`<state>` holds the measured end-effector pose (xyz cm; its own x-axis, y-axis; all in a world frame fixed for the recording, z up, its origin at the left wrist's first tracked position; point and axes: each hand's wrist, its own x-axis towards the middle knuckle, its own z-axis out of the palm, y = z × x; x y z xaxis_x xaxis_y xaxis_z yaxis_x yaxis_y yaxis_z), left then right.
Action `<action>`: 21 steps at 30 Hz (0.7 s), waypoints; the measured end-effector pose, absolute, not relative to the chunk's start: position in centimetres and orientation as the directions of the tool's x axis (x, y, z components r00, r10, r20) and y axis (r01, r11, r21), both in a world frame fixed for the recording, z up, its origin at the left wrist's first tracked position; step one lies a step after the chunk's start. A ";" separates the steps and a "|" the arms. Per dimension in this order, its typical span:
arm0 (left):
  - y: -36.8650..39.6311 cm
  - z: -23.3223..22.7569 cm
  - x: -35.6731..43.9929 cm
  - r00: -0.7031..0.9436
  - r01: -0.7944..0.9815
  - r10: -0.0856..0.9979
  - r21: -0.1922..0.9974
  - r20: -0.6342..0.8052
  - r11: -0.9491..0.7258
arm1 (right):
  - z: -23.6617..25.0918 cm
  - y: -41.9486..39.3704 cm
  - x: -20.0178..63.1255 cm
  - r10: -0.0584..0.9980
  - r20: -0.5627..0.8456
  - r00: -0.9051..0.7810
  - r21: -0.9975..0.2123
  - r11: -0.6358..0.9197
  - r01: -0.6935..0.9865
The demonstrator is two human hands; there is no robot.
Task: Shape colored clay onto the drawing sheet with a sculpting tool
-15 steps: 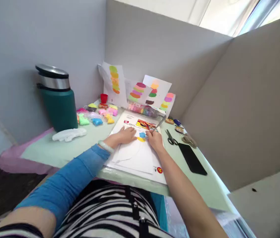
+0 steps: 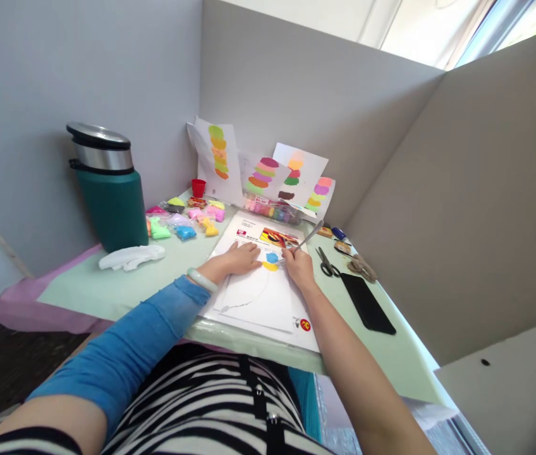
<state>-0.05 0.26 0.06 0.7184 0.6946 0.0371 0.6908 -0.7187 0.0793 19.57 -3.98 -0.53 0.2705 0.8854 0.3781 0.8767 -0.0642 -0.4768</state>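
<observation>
Pale green tabletop [image 2: 121, 287] fills a corner booth of grey partition walls, with a pink sheet showing under its left edge. In the head view, a white worksheet [image 2: 268, 297] lies flat at the middle of the table in front of the person.

On the worksheet, the left hand [image 2: 242, 258], wearing a pale bangle and a blue sleeve, rests palm down with fingers spread flat, pinning the paper and holding nothing. Just right of it, the right hand [image 2: 299, 265] is closed around a thin metal tool [image 2: 303, 241], whose handle slants up and away to the right while its tip meets a blue clay patch [image 2: 272, 257]. That patch sits on the worksheet between the two hands, with a yellow clay patch [image 2: 268, 266] touching its near edge.

Left of the worksheet stand a green insulated jug [image 2: 109, 189] and, near its base, a white glove [image 2: 130, 257]. Small bags of coloured clay [image 2: 185, 218] and a red cup [image 2: 198, 188] lie behind the worksheet to the left. Paper sheets with coloured clay blobs [image 2: 263, 174] lean on the back wall. Right of the worksheet lie scissors [image 2: 327, 262] and a black phone [image 2: 367, 303].
</observation>
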 end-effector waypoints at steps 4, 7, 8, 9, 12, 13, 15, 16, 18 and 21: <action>0.1 0.1 0.0 0.713 0.696 0.701 0.083 0.037 -0.713 | -0.7 -4.0 19.3 0.906 0.359 0.222 -0.505 -0.011 0.863; 0.1 0.1 -0.1 0.713 0.696 0.700 0.084 0.037 -0.713 | -0.6 -4.0 19.3 0.905 0.354 0.235 -0.463 -0.049 0.885; 0.2 0.1 -0.1 0.715 0.694 0.699 0.084 0.038 -0.715 | -0.6 -4.0 19.3 0.903 0.353 0.245 -0.444 -0.070 0.894; 0.2 0.0 -0.1 0.716 0.692 0.697 0.084 0.039 -0.717 | -0.5 -4.0 19.4 0.901 0.350 0.256 -0.427 -0.089 0.900; 0.3 0.0 -0.1 0.717 0.692 0.696 0.083 0.037 -0.717 | -0.4 -4.0 19.7 0.897 0.340 0.282 -0.404 -0.132 0.905; 0.3 0.0 -0.1 0.717 0.692 0.696 0.081 0.035 -0.717 | -0.4 -4.0 19.8 0.895 0.340 0.287 -0.404 -0.137 0.905; 0.4 0.0 -0.1 0.719 0.691 0.694 0.078 0.036 -0.719 | -0.5 -4.0 19.9 0.892 0.346 0.289 -0.417 -0.130 0.900; 0.4 -0.1 0.0 0.718 0.691 0.695 0.078 0.036 -0.719 | -0.6 -4.0 19.9 0.892 0.353 0.285 -0.429 -0.116 0.896; 0.4 -0.1 0.0 0.716 0.694 0.697 0.080 0.037 -0.716 | -0.6 -4.0 19.8 0.892 0.365 0.267 -0.460 -0.077 0.884; 0.3 -0.1 0.0 0.714 0.694 0.699 0.084 0.042 -0.715 | -0.6 -4.0 19.6 0.902 0.359 0.240 -0.491 -0.037 0.871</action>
